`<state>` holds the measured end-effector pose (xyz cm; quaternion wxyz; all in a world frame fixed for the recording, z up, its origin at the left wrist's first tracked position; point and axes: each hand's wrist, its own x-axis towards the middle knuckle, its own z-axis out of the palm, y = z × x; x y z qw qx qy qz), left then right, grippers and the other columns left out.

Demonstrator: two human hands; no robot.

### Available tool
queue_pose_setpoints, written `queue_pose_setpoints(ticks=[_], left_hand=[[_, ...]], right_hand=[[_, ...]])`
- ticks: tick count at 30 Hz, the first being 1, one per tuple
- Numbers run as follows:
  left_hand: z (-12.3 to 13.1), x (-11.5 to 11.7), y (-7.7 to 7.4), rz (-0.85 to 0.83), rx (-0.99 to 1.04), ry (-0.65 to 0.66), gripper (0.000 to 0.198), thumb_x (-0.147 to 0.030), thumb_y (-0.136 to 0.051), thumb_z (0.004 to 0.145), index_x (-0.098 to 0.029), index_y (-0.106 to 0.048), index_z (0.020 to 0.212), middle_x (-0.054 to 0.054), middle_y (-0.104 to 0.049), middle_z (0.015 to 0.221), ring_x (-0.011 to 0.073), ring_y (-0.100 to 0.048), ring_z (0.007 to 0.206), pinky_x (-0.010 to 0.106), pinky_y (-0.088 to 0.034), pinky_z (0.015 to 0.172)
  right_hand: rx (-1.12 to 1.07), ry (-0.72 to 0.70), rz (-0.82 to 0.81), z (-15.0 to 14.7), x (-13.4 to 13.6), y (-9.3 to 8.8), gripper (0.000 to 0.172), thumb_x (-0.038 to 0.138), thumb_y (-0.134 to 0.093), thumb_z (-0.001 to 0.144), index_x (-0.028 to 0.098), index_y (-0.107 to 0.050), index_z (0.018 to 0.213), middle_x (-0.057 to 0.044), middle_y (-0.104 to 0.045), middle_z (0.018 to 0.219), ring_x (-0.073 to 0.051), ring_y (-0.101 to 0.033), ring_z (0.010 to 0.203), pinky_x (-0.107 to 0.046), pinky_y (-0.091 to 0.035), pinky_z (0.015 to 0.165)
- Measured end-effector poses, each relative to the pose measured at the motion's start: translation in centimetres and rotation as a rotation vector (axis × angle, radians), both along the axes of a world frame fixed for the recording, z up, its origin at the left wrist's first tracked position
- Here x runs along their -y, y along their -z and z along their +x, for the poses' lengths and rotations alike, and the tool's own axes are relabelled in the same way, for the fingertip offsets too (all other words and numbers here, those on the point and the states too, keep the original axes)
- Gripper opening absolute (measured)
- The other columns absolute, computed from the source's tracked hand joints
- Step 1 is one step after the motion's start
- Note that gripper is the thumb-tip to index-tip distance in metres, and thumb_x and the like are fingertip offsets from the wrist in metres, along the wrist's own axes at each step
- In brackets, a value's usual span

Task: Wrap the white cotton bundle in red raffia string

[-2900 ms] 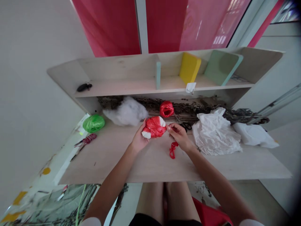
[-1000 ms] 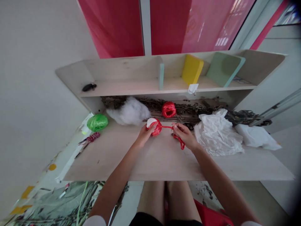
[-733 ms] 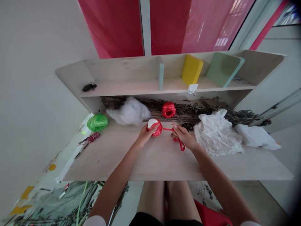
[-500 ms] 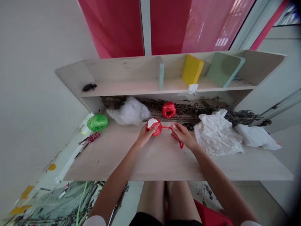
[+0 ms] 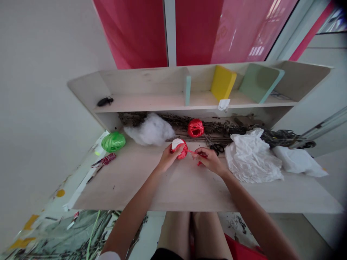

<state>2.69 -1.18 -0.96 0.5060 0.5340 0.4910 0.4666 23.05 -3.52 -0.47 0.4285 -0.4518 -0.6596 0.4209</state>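
Observation:
My left hand (image 5: 168, 157) is closed around a white ball (image 5: 183, 151) partly wrapped in red plastic ribbon, with its white part showing at the top left. From the ball's right side a short, twisted stretch of red ribbon (image 5: 191, 152) runs to my right hand (image 5: 210, 161), whose fingers pinch it. More ribbon bunches under those fingers, mostly hidden. Just behind the hands sits a roll of red plastic ribbon (image 5: 200, 130). Black-handled scissors (image 5: 217, 148) lie beyond my right hand.
White stuffing (image 5: 153, 130) and dried stems (image 5: 217, 126) lie along the back under the shelf (image 5: 151, 103). A green ribbon roll (image 5: 113, 142) and a pink-and-white cord bundle (image 5: 108, 159) are at left. A crumpled white bag (image 5: 252, 157) lies at right.
My right hand has turned, its fingers curling further over the ribbon. The ribbon now slopes down from the ball, and its dangling loop is mostly out of sight. The view has shifted slightly.

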Motion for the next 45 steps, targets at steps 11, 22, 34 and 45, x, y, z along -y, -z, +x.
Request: queue_pose_setpoints(ticks=[11,22,34,45], left_hand=[[-0.2,-0.2,0.0,0.029,0.008,0.043,0.053,-0.057,-0.070,0.069,-0.012,-0.065,0.098,0.008,-0.069,0.089,0.0177,-0.062,0.081,0.028,-0.047,0.076],[-0.1,0.5,-1.2,-0.015,0.033,0.154,0.061,-0.057,-0.076,0.062,-0.011,-0.067,0.100,0.009,-0.069,0.090,0.0151,-0.060,0.075,0.025,-0.047,0.067],[0.1,0.6,-0.3,-0.154,0.175,0.286,0.072,-0.062,-0.076,0.059,-0.013,-0.066,0.110,0.013,-0.069,0.098,0.0190,-0.063,0.080,0.025,-0.047,0.063],[0.1,0.9,-1.6,-0.215,0.218,0.207,0.054,-0.046,-0.080,0.063,-0.014,-0.067,0.105,0.010,-0.072,0.097,0.0209,-0.065,0.088,0.029,-0.048,0.076]], right_hand=[[-0.084,0.094,-0.092,0.7,0.1,-0.8,0.048,0.066,-0.062,0.075,0.018,-0.059,0.071,0.002,-0.053,0.056,-0.009,-0.044,0.046,-0.022,-0.035,0.044],[-0.359,-0.042,-0.308,0.6,0.6,-1.5,0.051,0.067,-0.066,0.072,0.020,-0.048,0.067,0.005,-0.043,0.057,-0.007,-0.037,0.045,-0.019,-0.035,0.040],[-0.340,-0.032,-0.281,1.0,0.4,-0.5,0.045,0.063,-0.063,0.077,0.021,-0.049,0.072,0.006,-0.043,0.056,-0.007,-0.032,0.041,-0.020,-0.031,0.037],[-0.245,0.050,-0.201,0.6,0.5,-1.2,0.047,0.064,-0.065,0.074,0.019,-0.054,0.070,0.004,-0.049,0.057,-0.005,-0.033,0.042,-0.020,-0.029,0.038]])
